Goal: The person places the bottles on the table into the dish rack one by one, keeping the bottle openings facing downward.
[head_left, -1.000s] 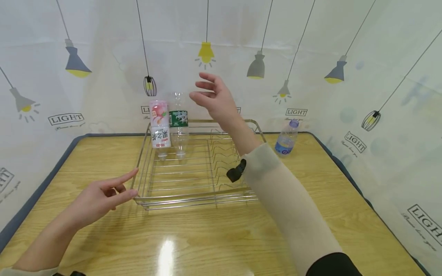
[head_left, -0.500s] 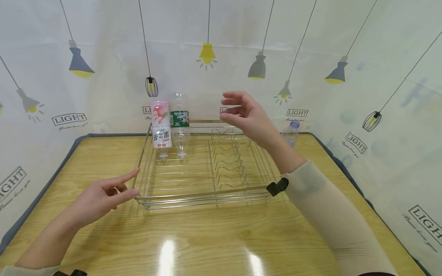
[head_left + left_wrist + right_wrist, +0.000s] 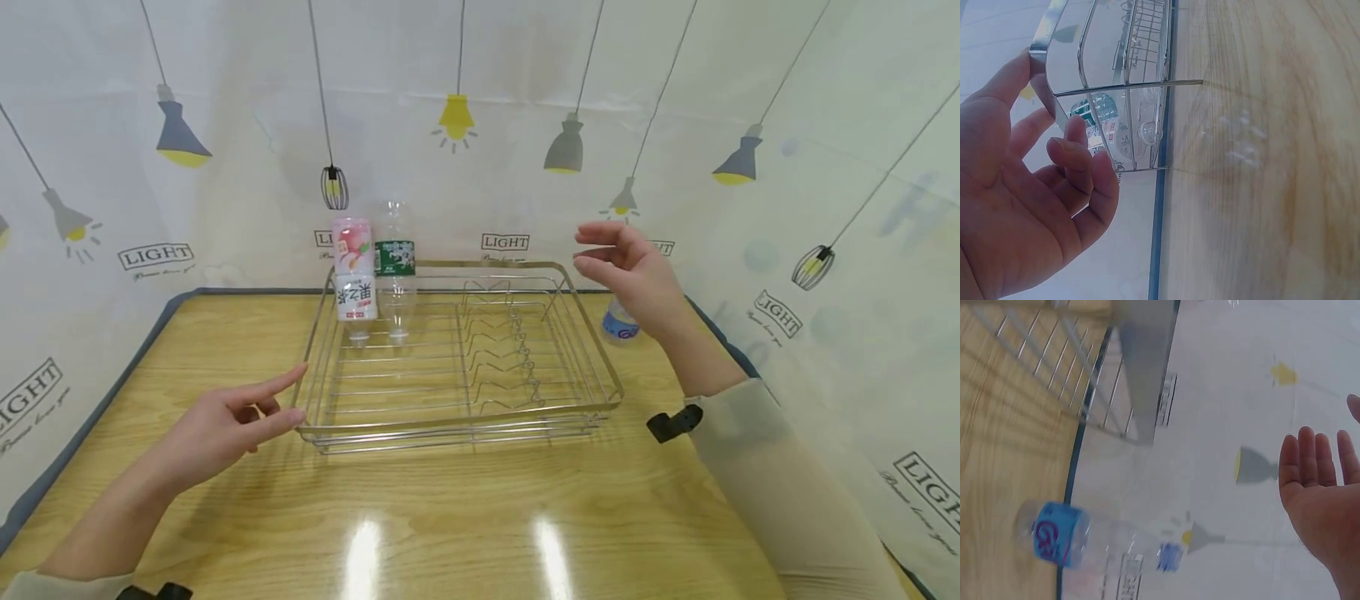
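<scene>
A metal wire dish rack (image 3: 450, 427) stands on the table. My left hand (image 3: 217, 437) touches the left side of its rim with an extended thumb and index finger; in the left wrist view the other fingers are loosely bent beside the wires. Two upside-down plastic bottles stand at the rack's back left: a peach-labelled bottle (image 3: 354, 271) and a clear green-labelled bottle (image 3: 396, 260). My right hand (image 3: 637, 283) is in the air, fingers extended and nothing held. Behind and below it, partly hidden, a blue-labelled water bottle (image 3: 621, 323) stands capped, right of the rack.
The wood-grain table (image 3: 450, 517) has a dark blue back edge (image 3: 247, 291). A pale cloth backdrop (image 3: 495, 50) printed with lamps surrounds it at the back and sides. Wavy wire dividers (image 3: 498, 367) line the rack's right half.
My right hand has moved right and lower, from above the rack's back toward the blue-labelled bottle, which it now partly covers. My left hand has stayed at the rim. Both rack bottles stand unchanged.
</scene>
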Action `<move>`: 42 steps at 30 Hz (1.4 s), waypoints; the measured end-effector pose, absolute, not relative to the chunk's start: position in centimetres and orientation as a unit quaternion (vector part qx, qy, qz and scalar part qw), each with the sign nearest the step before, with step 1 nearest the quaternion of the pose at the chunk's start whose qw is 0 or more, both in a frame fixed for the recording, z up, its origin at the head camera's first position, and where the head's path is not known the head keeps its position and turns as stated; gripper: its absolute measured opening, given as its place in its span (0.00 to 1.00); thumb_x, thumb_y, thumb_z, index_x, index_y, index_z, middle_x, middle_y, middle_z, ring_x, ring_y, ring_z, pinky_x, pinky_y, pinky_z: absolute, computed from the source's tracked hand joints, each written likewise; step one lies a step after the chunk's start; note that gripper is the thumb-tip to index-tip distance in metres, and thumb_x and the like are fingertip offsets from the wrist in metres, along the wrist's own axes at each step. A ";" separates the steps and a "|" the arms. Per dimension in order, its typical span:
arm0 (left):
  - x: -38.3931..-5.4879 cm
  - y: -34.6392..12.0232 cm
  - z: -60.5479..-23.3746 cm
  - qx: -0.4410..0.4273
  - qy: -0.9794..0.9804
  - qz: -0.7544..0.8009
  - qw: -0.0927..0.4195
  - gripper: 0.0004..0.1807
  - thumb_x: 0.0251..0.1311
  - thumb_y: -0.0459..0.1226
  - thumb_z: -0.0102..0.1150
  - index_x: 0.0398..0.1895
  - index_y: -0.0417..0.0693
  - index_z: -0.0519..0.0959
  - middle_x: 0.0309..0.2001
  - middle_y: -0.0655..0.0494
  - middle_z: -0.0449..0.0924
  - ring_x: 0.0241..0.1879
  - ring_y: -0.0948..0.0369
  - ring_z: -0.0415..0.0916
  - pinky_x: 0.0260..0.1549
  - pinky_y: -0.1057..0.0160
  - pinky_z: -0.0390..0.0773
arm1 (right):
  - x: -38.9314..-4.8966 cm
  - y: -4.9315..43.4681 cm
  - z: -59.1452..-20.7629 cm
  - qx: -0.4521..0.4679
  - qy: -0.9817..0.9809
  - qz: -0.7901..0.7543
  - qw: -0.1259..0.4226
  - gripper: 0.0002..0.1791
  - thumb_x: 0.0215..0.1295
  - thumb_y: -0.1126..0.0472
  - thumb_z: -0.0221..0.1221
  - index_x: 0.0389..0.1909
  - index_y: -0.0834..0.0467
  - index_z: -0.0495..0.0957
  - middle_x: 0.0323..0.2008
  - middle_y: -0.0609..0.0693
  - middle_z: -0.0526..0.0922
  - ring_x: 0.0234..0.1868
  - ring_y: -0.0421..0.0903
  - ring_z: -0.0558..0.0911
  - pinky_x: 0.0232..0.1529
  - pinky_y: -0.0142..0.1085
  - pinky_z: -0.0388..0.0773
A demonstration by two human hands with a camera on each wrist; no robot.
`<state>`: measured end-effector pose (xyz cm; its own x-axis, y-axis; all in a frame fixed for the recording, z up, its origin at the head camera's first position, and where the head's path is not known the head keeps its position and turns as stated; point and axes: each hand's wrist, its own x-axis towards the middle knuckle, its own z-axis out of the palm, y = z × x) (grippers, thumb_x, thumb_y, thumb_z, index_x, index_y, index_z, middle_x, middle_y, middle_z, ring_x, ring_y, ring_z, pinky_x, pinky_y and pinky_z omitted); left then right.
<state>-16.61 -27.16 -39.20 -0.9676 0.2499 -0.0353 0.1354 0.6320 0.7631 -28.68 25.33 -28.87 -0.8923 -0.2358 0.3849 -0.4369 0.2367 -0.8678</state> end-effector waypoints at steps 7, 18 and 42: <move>-16.7 -27.2 -39.3 0.107 0.899 0.419 0.070 0.36 0.79 0.51 0.65 0.86 0.67 0.66 0.42 0.51 0.80 0.27 0.62 0.68 0.26 0.61 0.72 | -29.8 30.9 -30.0 0.176 -0.756 0.618 0.127 0.22 0.77 0.64 0.68 0.69 0.59 0.79 0.60 0.42 0.84 0.58 0.37 0.84 0.57 0.23 0.81; -16.7 -27.3 -39.4 0.104 0.900 0.418 0.073 0.36 0.79 0.51 0.64 0.86 0.67 0.66 0.41 0.51 0.80 0.27 0.62 0.67 0.26 0.61 0.71 | -31.8 37.1 -33.8 0.083 -0.797 0.581 0.141 0.22 0.79 0.59 0.67 0.69 0.49 0.78 0.60 0.34 0.81 0.60 0.33 0.80 0.54 0.20 0.79; -16.6 -27.3 -39.5 0.106 0.897 0.424 0.066 0.35 0.79 0.50 0.65 0.85 0.67 0.67 0.41 0.51 0.80 0.27 0.62 0.67 0.26 0.61 0.72 | -35.6 39.9 -40.0 0.047 -0.838 0.543 -0.014 0.45 0.85 0.55 0.60 0.91 0.53 0.46 0.88 0.62 0.52 0.86 0.64 0.57 0.85 0.57 0.58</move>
